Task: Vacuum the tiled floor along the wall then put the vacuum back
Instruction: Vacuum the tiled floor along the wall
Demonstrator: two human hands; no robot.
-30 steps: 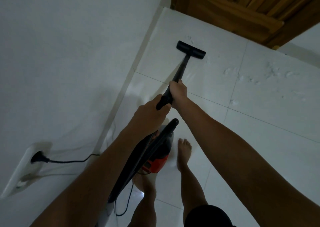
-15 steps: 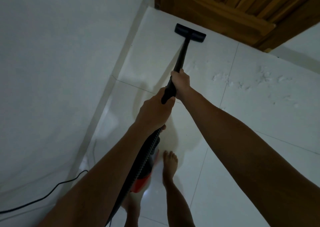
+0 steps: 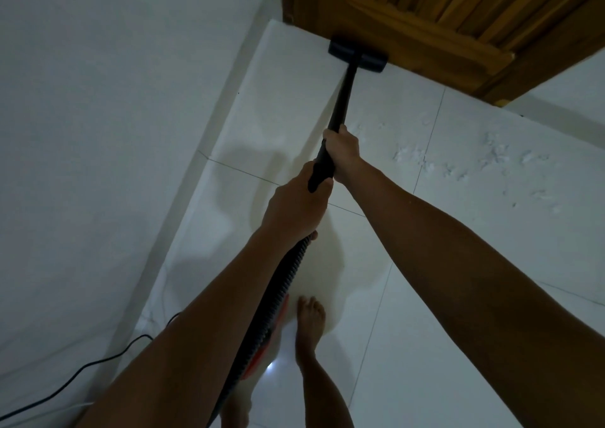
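Both hands grip the black vacuum wand. My right hand is shut around it higher up; my left hand is shut on the lower handle end where the ribbed black hose begins. The flat black floor head rests on the white tiled floor, touching the foot of the wooden door, close to the white wall on the left. The red vacuum body shows only partly beneath my left forearm.
White dust smears lie on the tiles to the right of the wand. A black power cord trails along the wall's base at lower left. My bare foot stands just right of the vacuum body.
The floor head has slid forward along the wall from mid-tile up to the door's foot. I have stepped forward, and the wall socket has passed out of view.
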